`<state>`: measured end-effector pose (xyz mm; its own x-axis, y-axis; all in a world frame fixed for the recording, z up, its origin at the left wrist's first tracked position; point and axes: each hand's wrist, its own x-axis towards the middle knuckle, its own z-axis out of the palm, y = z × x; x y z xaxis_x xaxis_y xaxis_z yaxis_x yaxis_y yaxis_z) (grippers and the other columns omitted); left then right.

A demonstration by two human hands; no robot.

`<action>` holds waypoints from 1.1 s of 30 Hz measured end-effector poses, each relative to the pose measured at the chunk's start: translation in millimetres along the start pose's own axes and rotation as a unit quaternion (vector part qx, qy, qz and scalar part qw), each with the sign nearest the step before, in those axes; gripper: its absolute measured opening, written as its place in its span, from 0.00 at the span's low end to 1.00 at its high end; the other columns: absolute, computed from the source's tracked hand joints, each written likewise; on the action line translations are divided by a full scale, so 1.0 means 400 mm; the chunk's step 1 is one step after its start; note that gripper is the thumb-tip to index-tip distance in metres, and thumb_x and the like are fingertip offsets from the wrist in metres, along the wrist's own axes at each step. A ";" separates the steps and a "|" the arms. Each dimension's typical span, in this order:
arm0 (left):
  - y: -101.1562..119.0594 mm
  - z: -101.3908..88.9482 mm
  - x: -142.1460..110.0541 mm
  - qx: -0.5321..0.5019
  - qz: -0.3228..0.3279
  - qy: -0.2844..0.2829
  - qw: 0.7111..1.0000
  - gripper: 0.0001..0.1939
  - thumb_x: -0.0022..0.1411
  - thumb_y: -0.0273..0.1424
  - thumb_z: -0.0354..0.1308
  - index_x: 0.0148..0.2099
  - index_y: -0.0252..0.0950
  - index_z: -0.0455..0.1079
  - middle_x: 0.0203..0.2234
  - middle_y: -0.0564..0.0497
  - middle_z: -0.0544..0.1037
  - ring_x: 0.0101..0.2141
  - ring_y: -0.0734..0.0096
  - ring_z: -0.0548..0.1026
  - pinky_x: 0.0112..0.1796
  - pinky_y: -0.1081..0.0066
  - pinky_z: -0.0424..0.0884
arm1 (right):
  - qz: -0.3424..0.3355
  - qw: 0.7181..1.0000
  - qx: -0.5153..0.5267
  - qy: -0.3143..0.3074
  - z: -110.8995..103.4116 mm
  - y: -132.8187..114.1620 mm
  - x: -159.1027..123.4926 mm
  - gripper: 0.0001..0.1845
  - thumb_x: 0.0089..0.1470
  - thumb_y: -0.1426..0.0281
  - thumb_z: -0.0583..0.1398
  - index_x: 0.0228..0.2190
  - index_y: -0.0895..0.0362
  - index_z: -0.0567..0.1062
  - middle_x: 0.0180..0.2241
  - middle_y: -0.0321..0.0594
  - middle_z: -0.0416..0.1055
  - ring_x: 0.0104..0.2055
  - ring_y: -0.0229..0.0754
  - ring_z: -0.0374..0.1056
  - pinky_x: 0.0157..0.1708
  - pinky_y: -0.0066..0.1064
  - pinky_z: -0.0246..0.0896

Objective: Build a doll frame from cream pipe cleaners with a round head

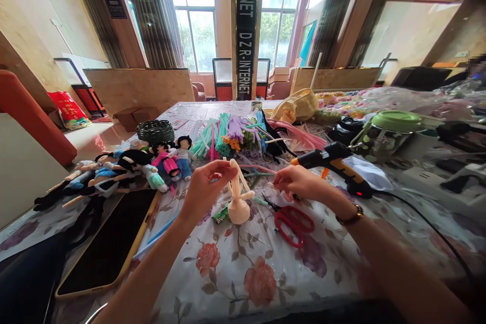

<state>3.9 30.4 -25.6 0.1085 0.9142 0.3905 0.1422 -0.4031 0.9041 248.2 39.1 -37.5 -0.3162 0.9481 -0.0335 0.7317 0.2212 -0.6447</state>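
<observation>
My left hand (207, 182) pinches the upper end of a cream pipe-cleaner doll body (238, 197), which hangs head down with its round head near the flowered tablecloth (243, 268). To the right, my right hand (298, 182) is closed in a pinch above the table, beside the doll's side limb; what it holds is too small to make out. Red-handled scissors (292, 220) lie just below my right hand. A black and orange glue gun (334, 162) stands right behind that hand.
Finished yarn dolls (125, 167) lie in a row at the left, with a coil of dark wire (155, 131) behind them. Coloured pipe cleaners (235, 136) are piled at the centre back. A phone in a yellow case (110, 243) lies at front left. A green-lidded jar (391, 131) stands at the right.
</observation>
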 end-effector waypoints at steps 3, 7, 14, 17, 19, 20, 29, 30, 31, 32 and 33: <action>0.000 -0.002 0.002 0.019 0.003 0.008 1.000 0.13 0.49 0.40 0.64 0.31 0.35 0.76 0.27 0.51 0.78 0.28 0.73 0.72 0.31 0.76 0.65 | -0.007 0.998 -0.043 0.035 -0.006 -0.006 -0.001 0.06 0.45 0.73 0.58 0.26 0.59 0.77 0.25 0.40 0.75 0.27 0.40 0.68 0.26 0.27 0.59; 0.007 -0.004 0.001 0.037 -0.001 0.013 0.999 0.13 0.49 0.40 0.64 0.32 0.36 0.78 0.28 0.51 0.80 0.28 0.73 0.72 0.31 0.75 0.65 | -0.021 0.989 -0.102 0.104 -0.016 -0.036 -0.013 0.14 0.51 0.65 0.57 0.24 0.60 0.77 0.22 0.42 0.73 0.26 0.40 0.66 0.27 0.29 0.54; 0.023 0.002 -0.010 0.047 -0.002 0.013 0.999 0.11 0.49 0.39 0.64 0.32 0.38 0.78 0.27 0.53 0.80 0.29 0.72 0.72 0.31 0.75 0.66 | -0.083 0.977 -0.082 0.178 -0.013 -0.060 -0.025 0.08 0.49 0.69 0.59 0.29 0.60 0.77 0.25 0.40 0.74 0.26 0.37 0.66 0.28 0.26 0.56; 0.023 0.003 -0.012 0.037 -0.005 0.016 0.999 0.10 0.49 0.38 0.64 0.32 0.38 0.79 0.27 0.53 0.80 0.29 0.72 0.72 0.32 0.75 0.66 | -0.079 0.987 -0.064 0.128 -0.024 -0.062 -0.031 0.12 0.50 0.64 0.59 0.26 0.60 0.77 0.23 0.40 0.73 0.25 0.37 0.66 0.27 0.26 0.56; 0.022 0.003 -0.012 0.021 -0.008 0.019 1.000 0.10 0.48 0.38 0.65 0.32 0.38 0.79 0.27 0.53 0.80 0.29 0.72 0.72 0.33 0.74 0.66 | -0.055 0.993 -0.077 0.067 -0.035 -0.070 -0.044 0.14 0.51 0.63 0.58 0.24 0.61 0.76 0.20 0.39 0.72 0.23 0.35 0.63 0.23 0.25 0.54; 0.022 0.003 -0.011 0.016 -0.008 0.019 1.000 0.10 0.48 0.37 0.65 0.32 0.37 0.79 0.27 0.53 0.80 0.29 0.71 0.72 0.33 0.74 0.66 | -0.037 0.994 -0.096 0.022 -0.040 -0.076 -0.054 0.16 0.51 0.62 0.57 0.21 0.61 0.75 0.18 0.38 0.69 0.20 0.33 0.61 0.21 0.25 0.51; 0.024 0.002 -0.014 -0.038 0.004 0.025 0.999 0.09 0.47 0.35 0.66 0.31 0.36 0.76 0.25 0.53 0.78 0.29 0.73 0.73 0.32 0.75 0.68 | 0.031 0.946 -0.280 -0.161 -0.005 -0.134 -0.116 0.13 0.36 0.63 0.65 0.18 0.59 0.69 0.21 0.37 0.65 0.22 0.36 0.59 0.20 0.27 0.47; 0.025 0.002 -0.014 -0.045 0.005 0.024 0.999 0.09 0.47 0.35 0.66 0.31 0.36 0.76 0.25 0.53 0.78 0.29 0.73 0.73 0.32 0.75 0.68 | 0.030 0.944 -0.292 -0.150 -0.002 -0.134 -0.116 0.14 0.35 0.62 0.65 0.20 0.59 0.69 0.23 0.38 0.65 0.24 0.37 0.60 0.21 0.27 0.47; 0.027 0.003 -0.015 -0.052 0.005 0.023 0.998 0.08 0.47 0.34 0.66 0.30 0.36 0.75 0.25 0.53 0.78 0.29 0.73 0.73 0.33 0.75 0.68 | 0.031 0.943 -0.301 -0.141 -0.001 -0.132 -0.115 0.15 0.35 0.61 0.65 0.21 0.58 0.69 0.24 0.39 0.65 0.25 0.38 0.60 0.21 0.28 0.48; 0.028 0.003 -0.015 -0.059 0.003 0.023 0.998 0.08 0.47 0.34 0.66 0.30 0.36 0.75 0.26 0.53 0.78 0.29 0.73 0.74 0.33 0.75 0.69 | 0.032 0.941 -0.308 -0.133 -0.002 -0.129 -0.114 0.16 0.35 0.60 0.65 0.21 0.58 0.69 0.25 0.39 0.65 0.26 0.39 0.61 0.22 0.28 0.48; 0.030 0.003 -0.015 -0.066 -0.001 0.023 0.998 0.08 0.47 0.33 0.66 0.30 0.36 0.75 0.26 0.53 0.78 0.30 0.74 0.74 0.34 0.76 0.69 | 0.032 0.941 -0.313 -0.128 -0.003 -0.126 -0.113 0.17 0.36 0.58 0.65 0.22 0.58 0.69 0.25 0.40 0.65 0.26 0.39 0.61 0.22 0.28 0.48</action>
<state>6.0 20.0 -17.5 0.0616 0.9176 0.3928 0.0123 -0.3942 0.9189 226.5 -14.5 -2.5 -0.3353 0.8960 -0.2912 0.9412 0.3319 -0.0627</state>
